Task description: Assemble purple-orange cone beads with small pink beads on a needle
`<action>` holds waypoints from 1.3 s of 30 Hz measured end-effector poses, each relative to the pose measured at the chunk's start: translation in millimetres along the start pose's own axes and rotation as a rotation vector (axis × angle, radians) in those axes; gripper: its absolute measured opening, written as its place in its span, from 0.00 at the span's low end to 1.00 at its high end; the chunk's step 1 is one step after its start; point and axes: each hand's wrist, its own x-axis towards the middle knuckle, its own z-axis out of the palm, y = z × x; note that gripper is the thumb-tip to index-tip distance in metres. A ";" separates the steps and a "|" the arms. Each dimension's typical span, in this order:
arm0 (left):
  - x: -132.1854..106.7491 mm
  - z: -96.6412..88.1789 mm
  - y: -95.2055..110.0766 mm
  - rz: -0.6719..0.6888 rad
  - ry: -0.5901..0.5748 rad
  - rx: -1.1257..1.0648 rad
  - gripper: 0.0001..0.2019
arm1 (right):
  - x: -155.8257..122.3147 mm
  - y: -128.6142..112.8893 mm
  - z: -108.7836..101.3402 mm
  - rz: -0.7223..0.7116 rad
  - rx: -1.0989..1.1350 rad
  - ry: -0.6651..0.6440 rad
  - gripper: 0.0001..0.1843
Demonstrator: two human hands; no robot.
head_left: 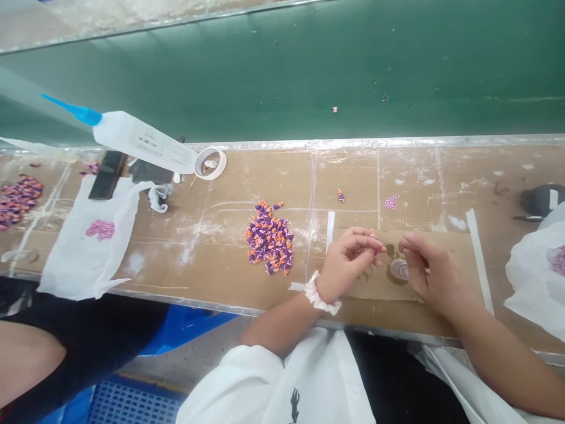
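My left hand [351, 259], a white scrunchie [320, 294] at its wrist, pinches a tiny pink-and-orange figurine [373, 234] that shows between the fingertips. Just right of it, my right hand [430, 268] has thumb and fingers drawn together; whatever they hold is hidden or too small to name. Beneath and between the hands lies a small clear round dish [399, 269] on a taped cardboard sheet [375, 288]. To the left is a pile of small purple-and-orange figurines [269, 238]. One single figurine [341, 195] and a cluster of tiny pink-and-white pieces [391, 202] lie beyond my hands.
A white bottle with a blue nozzle [141, 140] leans by a tape roll [210, 163]. A white plastic bag [88, 253] bears pink pieces; another bag [534, 277] is at right. A green panel [282, 76] rises behind. Another person's leg [30, 359] is at lower left.
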 end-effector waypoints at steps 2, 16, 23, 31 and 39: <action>-1.8 0.5 -0.2 0.024 -0.011 0.042 0.07 | 0.2 -0.7 1.4 -0.038 0.002 -0.013 0.09; -2.5 -1.1 -1.7 0.643 0.013 0.694 0.04 | -11.3 4.1 6.2 -0.177 -0.036 -0.069 0.16; -2.7 0.2 0.5 0.760 0.010 0.792 0.04 | -11.7 1.8 4.5 -0.156 -0.006 -0.100 0.15; -6.2 3.1 7.6 0.289 -0.005 0.359 0.04 | -3.5 -15.6 -4.4 0.068 0.206 -0.051 0.04; -7.7 4.3 5.2 0.255 -0.009 0.276 0.04 | -5.1 -15.8 2.4 0.327 0.785 0.002 0.07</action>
